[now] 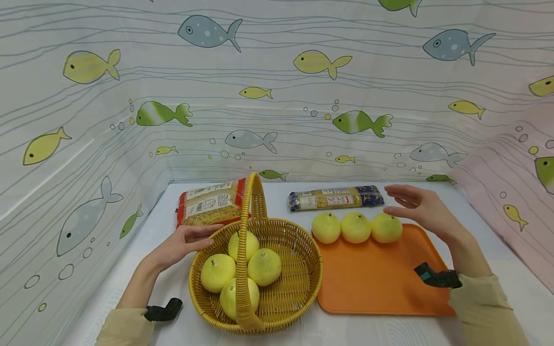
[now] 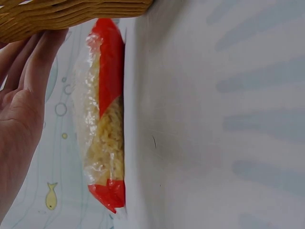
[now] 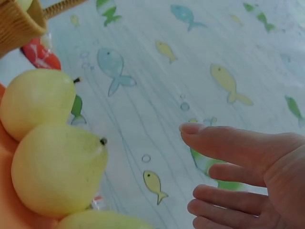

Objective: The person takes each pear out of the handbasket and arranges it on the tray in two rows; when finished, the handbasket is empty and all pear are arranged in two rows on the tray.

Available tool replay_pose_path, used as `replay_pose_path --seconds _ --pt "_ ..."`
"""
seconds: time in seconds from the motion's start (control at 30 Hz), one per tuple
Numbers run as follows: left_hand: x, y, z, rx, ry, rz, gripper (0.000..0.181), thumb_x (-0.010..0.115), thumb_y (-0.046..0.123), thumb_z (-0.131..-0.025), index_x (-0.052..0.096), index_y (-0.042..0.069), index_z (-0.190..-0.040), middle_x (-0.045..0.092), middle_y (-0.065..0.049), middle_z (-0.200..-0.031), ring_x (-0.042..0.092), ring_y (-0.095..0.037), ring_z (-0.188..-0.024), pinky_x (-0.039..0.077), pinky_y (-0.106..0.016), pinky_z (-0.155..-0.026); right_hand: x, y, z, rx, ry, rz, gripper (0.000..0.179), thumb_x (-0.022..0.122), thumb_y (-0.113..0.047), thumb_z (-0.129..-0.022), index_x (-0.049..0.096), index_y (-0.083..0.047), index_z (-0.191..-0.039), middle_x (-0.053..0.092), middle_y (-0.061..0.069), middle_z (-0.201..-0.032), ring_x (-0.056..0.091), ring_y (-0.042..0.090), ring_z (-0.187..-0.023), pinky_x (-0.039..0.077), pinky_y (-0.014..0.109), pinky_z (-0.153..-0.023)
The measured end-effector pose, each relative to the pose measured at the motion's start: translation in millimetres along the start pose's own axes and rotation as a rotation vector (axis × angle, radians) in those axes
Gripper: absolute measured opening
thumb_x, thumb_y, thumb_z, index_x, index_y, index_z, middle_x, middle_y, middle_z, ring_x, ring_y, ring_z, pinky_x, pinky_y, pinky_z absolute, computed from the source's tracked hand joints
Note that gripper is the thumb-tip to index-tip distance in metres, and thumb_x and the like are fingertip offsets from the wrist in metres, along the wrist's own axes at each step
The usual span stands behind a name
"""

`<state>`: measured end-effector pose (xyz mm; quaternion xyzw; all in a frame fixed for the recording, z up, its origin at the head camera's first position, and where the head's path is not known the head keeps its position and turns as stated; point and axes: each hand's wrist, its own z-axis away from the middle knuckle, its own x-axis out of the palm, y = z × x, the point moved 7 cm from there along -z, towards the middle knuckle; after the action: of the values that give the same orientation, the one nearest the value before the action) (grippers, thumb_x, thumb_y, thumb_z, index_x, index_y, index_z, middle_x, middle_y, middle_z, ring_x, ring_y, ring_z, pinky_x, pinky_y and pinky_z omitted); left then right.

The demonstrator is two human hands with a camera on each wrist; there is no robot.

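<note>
Nearest the camera, a wicker basket [image 1: 296, 281] with four pears [image 1: 264, 267] inside stands at the lower centre of the head view; my left hand [image 1: 186, 244] is at its left rim, fingers straight, though I can't quite tell whether they touch. My right hand [image 1: 417, 206], empty, thumb and fingers apart, hovers right of three more pears [image 1: 356, 228] on the orange tray [image 1: 372, 283], lower right.

Yellow pears [image 1: 356, 228] — four in basket [image 1: 294, 288], three on tray [image 1: 381, 278].
</note>
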<state>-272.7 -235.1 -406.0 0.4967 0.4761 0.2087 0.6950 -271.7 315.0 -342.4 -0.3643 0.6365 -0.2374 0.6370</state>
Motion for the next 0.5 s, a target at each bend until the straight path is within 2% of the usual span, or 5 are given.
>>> replay_pose_path --seconds 0.37,0.43,0.5 --pt "0.4 0.0 -0.8 -0.003 -0.004 0.008 0.045 0.061 0.023 -0.1 0.055 0.018 -0.145 0.056 -0.008 -0.145 0.052 0.005 -0.124 0.044 -0.019 -0.097 12.4 -33.4 4.3 -0.059 -0.022 -0.045 0.071 0.078 -0.035 -0.087 0.049 -0.011 -0.148 0.049 0.013 -0.15 0.041 0.038 -0.141 0.042 0.006 -0.092" --pt "0.5 -0.3 -1.0 -0.004 -0.006 0.012 0.045 0.061 0.023 -0.101 0.055 0.019 -0.145 0.056 -0.008 -0.145 0.052 0.005 -0.124 0.044 -0.019 -0.097 14.8 -37.5 4.7 -0.072 -0.024 -0.04 0.071 0.079 -0.034 -0.087 0.049 -0.012 -0.148 0.049 0.011 -0.15 0.04 0.037 -0.142 0.041 0.007 -0.094" --pt "0.8 -0.7 -1.2 -0.004 -0.007 0.014 0.045 0.061 0.023 -0.101 0.055 0.018 -0.145 0.056 -0.008 -0.145 0.052 0.004 -0.124 0.044 -0.019 -0.097 17.2 -40.7 5.1 -0.079 -0.028 -0.024 0.071 0.078 -0.035 -0.087 0.049 -0.013 -0.148 0.048 0.01 -0.152 0.039 0.037 -0.143 0.042 0.014 -0.101"
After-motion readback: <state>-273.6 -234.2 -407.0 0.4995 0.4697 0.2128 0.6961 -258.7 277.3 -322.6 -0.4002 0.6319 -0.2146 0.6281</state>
